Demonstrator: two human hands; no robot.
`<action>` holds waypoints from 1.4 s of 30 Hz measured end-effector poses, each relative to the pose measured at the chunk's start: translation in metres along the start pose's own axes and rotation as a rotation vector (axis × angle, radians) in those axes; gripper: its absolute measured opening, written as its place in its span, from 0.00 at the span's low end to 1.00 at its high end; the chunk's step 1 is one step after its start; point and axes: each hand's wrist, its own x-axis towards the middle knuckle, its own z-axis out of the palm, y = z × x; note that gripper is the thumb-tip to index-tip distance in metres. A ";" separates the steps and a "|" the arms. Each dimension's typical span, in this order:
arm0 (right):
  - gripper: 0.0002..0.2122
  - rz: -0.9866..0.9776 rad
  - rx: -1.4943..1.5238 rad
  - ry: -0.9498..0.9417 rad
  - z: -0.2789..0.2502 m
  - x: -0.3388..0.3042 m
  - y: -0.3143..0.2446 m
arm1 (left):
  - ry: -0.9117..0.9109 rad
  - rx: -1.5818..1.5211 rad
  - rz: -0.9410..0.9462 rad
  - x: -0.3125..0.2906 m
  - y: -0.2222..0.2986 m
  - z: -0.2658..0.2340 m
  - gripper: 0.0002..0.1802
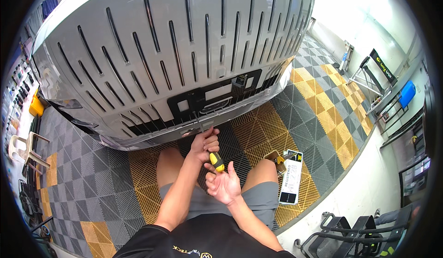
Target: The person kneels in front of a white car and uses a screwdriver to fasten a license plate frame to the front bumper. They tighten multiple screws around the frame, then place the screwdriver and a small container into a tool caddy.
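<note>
A screwdriver with a yellow and black handle (216, 162) lies between my two hands. My left hand (205, 146) is closed round its front end, hiding the shaft, with fingertips close to the lower edge of the panel. My right hand (223, 184) is turned palm up just behind the handle; its thumb stands apart and its fingers are half curled, the tips near or touching the handle. Ahead is the grey-white rear of a vehicle (161, 13) with long dark slots. Low on it sits a black mounting panel (196, 102) with pale rectangular patches.
On the floor tiles (258, 133), right of my knee, lies a white licence plate (290, 179) beside a yellow and black tool (279, 162). Folding chairs (376, 76) stand far right, a black-framed seat (360, 237) near right. A beige plastic stool (28, 153) is at left.
</note>
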 end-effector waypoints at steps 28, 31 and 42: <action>0.23 -0.910 -1.887 0.495 0.044 0.032 -0.018 | 0.890 0.224 0.814 0.048 0.078 -0.008 0.09; 0.23 -0.877 -1.906 0.506 0.043 0.030 -0.014 | 0.874 0.206 0.798 0.046 0.076 -0.002 0.08; 0.15 -0.938 -1.667 0.486 0.031 0.029 -0.023 | 0.863 0.265 0.840 0.047 0.074 -0.002 0.05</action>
